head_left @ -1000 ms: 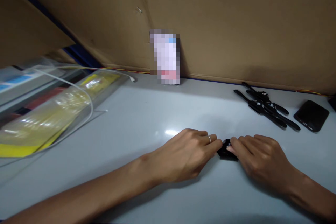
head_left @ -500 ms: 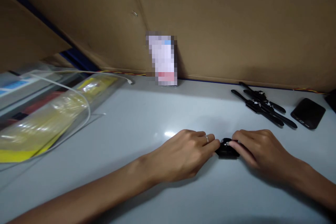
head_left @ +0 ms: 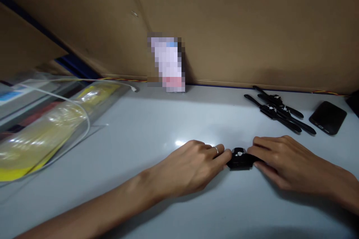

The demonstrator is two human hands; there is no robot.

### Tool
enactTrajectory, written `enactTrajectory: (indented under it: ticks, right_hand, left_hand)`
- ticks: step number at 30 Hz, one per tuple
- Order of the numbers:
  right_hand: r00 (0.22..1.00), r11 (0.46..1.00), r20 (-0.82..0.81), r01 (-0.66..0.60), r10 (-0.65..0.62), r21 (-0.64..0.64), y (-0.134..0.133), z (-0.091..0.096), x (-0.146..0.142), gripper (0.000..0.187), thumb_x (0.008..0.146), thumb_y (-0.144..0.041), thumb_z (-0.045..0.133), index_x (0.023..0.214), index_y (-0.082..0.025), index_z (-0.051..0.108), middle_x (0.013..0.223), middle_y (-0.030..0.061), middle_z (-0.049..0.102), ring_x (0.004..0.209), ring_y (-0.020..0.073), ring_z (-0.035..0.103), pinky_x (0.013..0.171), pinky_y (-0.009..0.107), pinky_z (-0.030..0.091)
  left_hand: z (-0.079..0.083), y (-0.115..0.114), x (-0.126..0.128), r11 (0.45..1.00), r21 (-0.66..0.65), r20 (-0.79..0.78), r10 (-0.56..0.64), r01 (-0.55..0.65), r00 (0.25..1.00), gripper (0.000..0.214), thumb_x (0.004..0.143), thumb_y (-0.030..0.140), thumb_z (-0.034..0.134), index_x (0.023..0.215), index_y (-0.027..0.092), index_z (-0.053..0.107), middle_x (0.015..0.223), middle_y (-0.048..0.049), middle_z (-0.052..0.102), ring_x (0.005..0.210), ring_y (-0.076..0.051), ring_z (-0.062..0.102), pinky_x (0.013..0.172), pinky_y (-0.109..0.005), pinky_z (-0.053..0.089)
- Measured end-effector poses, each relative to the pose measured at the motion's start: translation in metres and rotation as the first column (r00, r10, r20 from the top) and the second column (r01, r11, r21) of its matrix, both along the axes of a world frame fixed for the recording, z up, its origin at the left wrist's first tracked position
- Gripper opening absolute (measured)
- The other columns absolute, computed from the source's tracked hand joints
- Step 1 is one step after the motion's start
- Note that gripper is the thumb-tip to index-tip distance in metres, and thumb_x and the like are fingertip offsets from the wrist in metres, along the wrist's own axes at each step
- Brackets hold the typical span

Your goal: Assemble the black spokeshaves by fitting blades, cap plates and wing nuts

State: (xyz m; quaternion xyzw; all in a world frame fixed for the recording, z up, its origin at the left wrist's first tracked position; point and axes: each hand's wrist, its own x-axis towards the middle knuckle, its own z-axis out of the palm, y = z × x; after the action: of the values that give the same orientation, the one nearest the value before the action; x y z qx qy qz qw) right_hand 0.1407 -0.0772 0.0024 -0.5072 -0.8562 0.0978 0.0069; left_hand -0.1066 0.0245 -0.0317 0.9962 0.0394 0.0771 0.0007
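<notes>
Between my two hands, just above or on the table, is a black watch-like device [head_left: 240, 161] with a wide middle and narrow strap-like ends. A small silvery patch shows on its upper face. My left hand [head_left: 200, 164], with a ring on one finger, is closed on the device's left end. The fingers and thumb of my right hand [head_left: 280, 162] pinch its right end. Both ends are mostly hidden by the fingers. Farther back lie several similar black strapped pieces [head_left: 280, 112] in a loose pile, with pale torn bits on their middles.
A dark phone-like slab [head_left: 328, 118] lies at the back right. A blurred-out upright panel [head_left: 169, 63] leans against the brown cardboard wall [head_left: 238, 26]. At left, clear plastic packaging with yellow [head_left: 58, 127] lies on the grey table [head_left: 140, 119], crossed by a white cable [head_left: 89, 119].
My right thumb has left the top of the device for its lower right side, uncovering the silvery patch. The view has shifted slightly; both hands remain on the device.
</notes>
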Motion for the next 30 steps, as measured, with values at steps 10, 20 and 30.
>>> enactTrajectory:
  ticks: [10,20,30]
  right_hand:
    - [1.000,1.000,0.022,-0.014,0.014,0.019,0.0010,-0.0003,-0.0043,0.022,0.087,-0.003,0.051,0.096,-0.018,0.064,0.084,0.0020,0.061,0.067,0.0155,0.055,0.060,0.030,0.033]
    - [1.000,1.000,0.008,-0.021,0.021,0.006,0.0014,-0.0036,-0.0037,0.026,0.084,0.000,0.049,0.095,-0.020,0.060,0.086,0.0011,0.060,0.068,0.0164,0.054,0.060,0.031,0.030]
    - [0.999,1.000,-0.041,-0.009,0.008,-0.028,0.0007,-0.0024,-0.0033,0.023,0.088,-0.002,0.048,0.093,-0.020,0.061,0.084,0.0010,0.060,0.066,0.0156,0.054,0.061,0.032,0.032]
  left_hand:
    - [0.0067,0.0002,-0.0012,0.996,-0.086,-0.069,-0.002,-0.004,0.998,0.015,0.097,0.008,0.041,0.091,0.020,0.047,0.078,-0.0008,0.063,0.049,-0.013,0.050,0.047,-0.035,0.030]
    - [0.0090,-0.0008,-0.0020,0.995,-0.103,-0.125,0.000,-0.013,0.992,0.024,0.082,-0.002,0.041,0.092,0.020,0.047,0.079,-0.0022,0.064,0.049,-0.014,0.050,0.048,-0.035,0.027]
    - [0.0098,0.0009,-0.0021,0.989,-0.144,-0.138,0.002,-0.022,0.990,0.021,0.082,0.000,0.046,0.088,0.021,0.044,0.079,-0.0008,0.063,0.051,-0.014,0.053,0.048,-0.034,0.030]
